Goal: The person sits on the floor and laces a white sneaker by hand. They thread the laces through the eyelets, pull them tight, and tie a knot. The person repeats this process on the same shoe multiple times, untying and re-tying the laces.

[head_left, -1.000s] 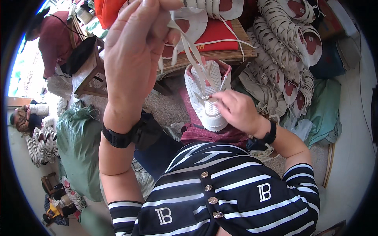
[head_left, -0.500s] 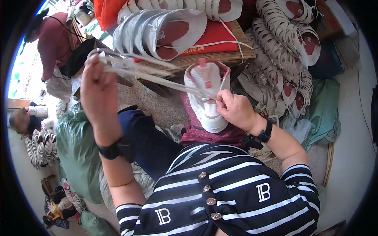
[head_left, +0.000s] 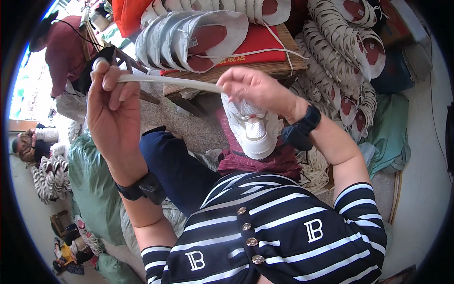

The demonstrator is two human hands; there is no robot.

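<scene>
Your left hand (head_left: 113,102) and right hand (head_left: 257,90) each pinch the white lace (head_left: 170,81) taut in closed fingers above the white shoe (head_left: 253,130); a red rectangular package (head_left: 257,42) lies on the worktop (head_left: 265,71) behind

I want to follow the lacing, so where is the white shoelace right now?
In the head view the white shoelace is stretched level between the left hand and the right hand, above the white shoe on the person's lap.

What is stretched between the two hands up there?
A flat white shoelace runs from the left hand to the right hand, above the white shoe, in the head view.
</scene>
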